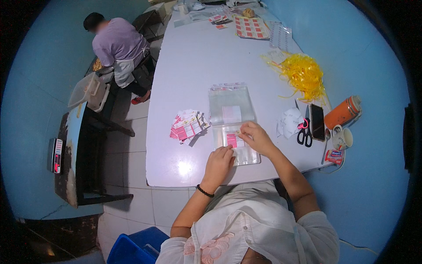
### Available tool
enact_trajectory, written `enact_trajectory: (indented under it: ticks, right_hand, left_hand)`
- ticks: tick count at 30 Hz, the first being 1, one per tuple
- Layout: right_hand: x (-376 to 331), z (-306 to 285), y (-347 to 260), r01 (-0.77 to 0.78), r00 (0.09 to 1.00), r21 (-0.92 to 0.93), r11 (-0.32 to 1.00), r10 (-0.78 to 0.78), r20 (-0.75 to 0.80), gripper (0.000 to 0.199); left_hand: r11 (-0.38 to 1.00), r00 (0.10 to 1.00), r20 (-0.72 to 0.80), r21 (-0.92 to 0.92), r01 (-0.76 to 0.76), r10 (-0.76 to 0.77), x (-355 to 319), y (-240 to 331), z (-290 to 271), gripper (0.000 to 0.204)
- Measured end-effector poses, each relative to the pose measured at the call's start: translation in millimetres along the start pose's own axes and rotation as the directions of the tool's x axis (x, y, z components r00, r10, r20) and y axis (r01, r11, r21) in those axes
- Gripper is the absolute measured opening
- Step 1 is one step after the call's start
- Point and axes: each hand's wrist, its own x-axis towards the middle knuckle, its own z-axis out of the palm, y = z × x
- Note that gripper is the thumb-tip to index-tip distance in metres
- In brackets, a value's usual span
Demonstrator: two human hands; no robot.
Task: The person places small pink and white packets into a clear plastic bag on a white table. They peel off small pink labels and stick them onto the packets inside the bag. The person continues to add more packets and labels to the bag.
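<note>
A pink and white label card (231, 140) lies over a stack of clear plastic bags (247, 157) near the table's front edge. The fingers of my right hand (258, 139) are pinched at the card's right side. My left hand (218, 164) is curled in, its fingertips pressed together at the card's lower edge. Directly beyond lies a second clear bag stack (228, 97), with a pale printed rectangle showing on it. To the left is a loose pile of similar label cards (190, 125).
Right of the bags are crumpled white paper (290, 123), black scissors (304, 137), a phone (317, 122), an orange flask (342, 112), a mug (342, 137) and a spoon (326, 146). Yellow ribbon (303, 74) is heaped farther back. A person (119, 46) works at the far left.
</note>
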Motion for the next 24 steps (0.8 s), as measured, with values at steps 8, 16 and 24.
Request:
enact_trajectory:
  ticks: [8,16,24]
  right_hand:
    - [-27,-16,-15,0.043,0.999,-0.215,0.976,-0.039,0.024,0.057]
    - [-55,-34,-6,0.218,0.976,-0.371,0.903,-0.200,0.086,0.045]
    - [-43,-26,-5,0.175,0.973,-0.379,0.909,-0.219,-0.074,0.022]
  left_hand:
    - [0.998,0.982,0.177,0.018,0.059,-0.062,21,-3,-7,0.031]
    - [0.993,0.973,0.203,-0.021,0.119,-0.113,30,-22,0,0.036]
    - [0.947,0.952,-0.098,-0.169,0.272,-0.291,15,-66,-32,0.026]
